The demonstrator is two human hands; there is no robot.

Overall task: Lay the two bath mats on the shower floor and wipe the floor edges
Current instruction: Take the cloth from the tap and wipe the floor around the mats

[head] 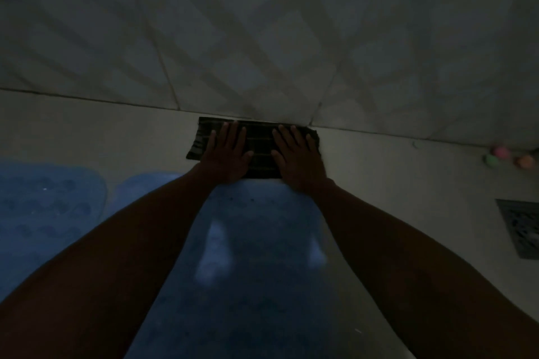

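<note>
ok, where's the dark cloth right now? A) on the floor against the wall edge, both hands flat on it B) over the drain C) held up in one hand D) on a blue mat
A: the cloth lies on the floor at the wall joint, left hand and right hand pressed flat on it, beyond the mat.
</note>
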